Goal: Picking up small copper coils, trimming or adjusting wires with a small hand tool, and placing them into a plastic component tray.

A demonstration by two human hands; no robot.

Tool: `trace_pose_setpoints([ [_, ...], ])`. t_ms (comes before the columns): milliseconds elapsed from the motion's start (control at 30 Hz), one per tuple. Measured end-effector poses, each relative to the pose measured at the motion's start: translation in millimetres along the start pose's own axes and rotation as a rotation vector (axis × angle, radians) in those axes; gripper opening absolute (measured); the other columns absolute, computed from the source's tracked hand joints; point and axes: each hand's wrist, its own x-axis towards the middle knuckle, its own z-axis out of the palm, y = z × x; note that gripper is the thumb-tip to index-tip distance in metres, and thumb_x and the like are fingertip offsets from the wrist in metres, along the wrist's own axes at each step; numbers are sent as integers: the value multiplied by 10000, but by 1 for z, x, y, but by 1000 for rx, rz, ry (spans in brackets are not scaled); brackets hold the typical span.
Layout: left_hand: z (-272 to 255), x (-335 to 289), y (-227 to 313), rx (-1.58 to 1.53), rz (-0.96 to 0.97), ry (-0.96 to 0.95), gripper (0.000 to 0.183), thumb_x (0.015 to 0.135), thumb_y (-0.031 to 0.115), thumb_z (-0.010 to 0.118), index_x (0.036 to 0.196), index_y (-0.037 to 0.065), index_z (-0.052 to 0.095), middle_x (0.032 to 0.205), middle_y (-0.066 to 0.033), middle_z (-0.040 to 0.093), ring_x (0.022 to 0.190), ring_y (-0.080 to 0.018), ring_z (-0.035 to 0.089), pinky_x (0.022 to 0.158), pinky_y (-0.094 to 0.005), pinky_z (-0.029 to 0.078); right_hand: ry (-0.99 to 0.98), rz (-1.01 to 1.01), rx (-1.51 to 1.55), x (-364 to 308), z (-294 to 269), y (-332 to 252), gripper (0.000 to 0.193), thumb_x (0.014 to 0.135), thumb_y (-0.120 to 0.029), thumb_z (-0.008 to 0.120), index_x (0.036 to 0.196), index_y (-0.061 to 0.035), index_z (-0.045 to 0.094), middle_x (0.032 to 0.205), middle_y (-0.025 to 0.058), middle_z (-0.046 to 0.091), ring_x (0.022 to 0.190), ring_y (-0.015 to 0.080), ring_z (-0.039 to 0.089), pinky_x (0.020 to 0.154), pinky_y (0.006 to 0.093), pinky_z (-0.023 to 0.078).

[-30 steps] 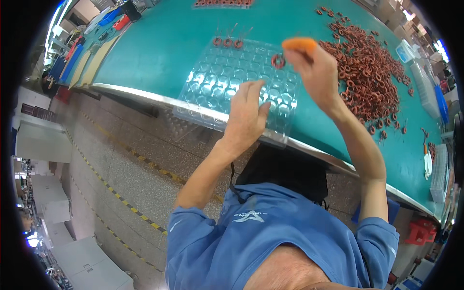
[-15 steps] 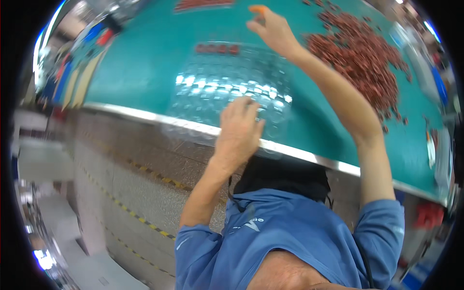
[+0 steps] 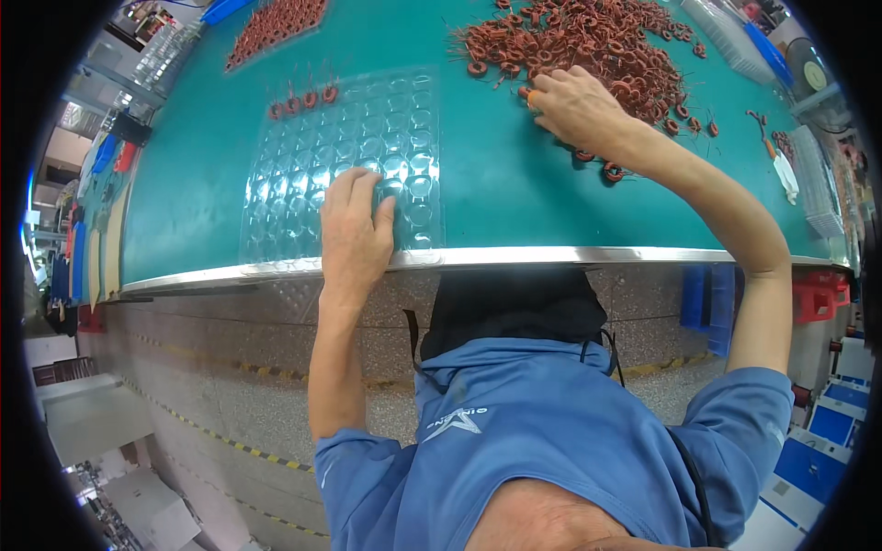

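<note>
Head view, filled pockets: four copper-red wire-wound rings [image 3: 310, 98] stood in the far row of my clear plastic pocketed tray [image 3: 370, 127], side by side from its far left corner, with thin wire leads pointing up and away.
Bare pockets: the rest of that far row, to the right, held nothing, nor did the nearer pockets I could see; my hand hid a few. By my judgement, most of the filling was left.
Farther tray: beyond, to the left, a tray packed with red rings [image 3: 276, 32] looked all but full.
Loose stock: a large tangled heap of copper-red rings [image 3: 588, 41] lay on the green table [image 3: 496, 202] to the right, strays round its edge.
Tray's look: shiny, see-through, round pockets in rows, glare across the middle, near edge at the table's metal edge.
Left hand [image 3: 354, 230]: resting on the tray's near part, fingers loosely extended, thumb apart, gripping nothing visible.
Right hand [image 3: 579, 112]: at the heap's near edge, fingers bent, an orange fingertip cover [image 3: 533, 100] showing; whether they gripped a ring, I cannot tell.
</note>
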Motion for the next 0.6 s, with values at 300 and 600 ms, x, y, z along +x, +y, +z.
trace_pose_setpoints([
  [300,-3,3,0,-10,41,11,269,808,68,649,1062,5,587,1126,-161,555,1072,-347,526,920,-432,413,326,16,417,4,-5,13,211,894,-203,583,841,-14,660,812,102,606,791,299,609,708,424,476],
  [600,-2,42,63,-679,-121,-94,520,905,102,616,1375,26,409,1232,-173,554,1082,-248,599,879,-350,503,430,291,1070,-12,-60,8,332,952,-349,584,916,-38,697,748,48,684,711,97,644,650,252,508],
])
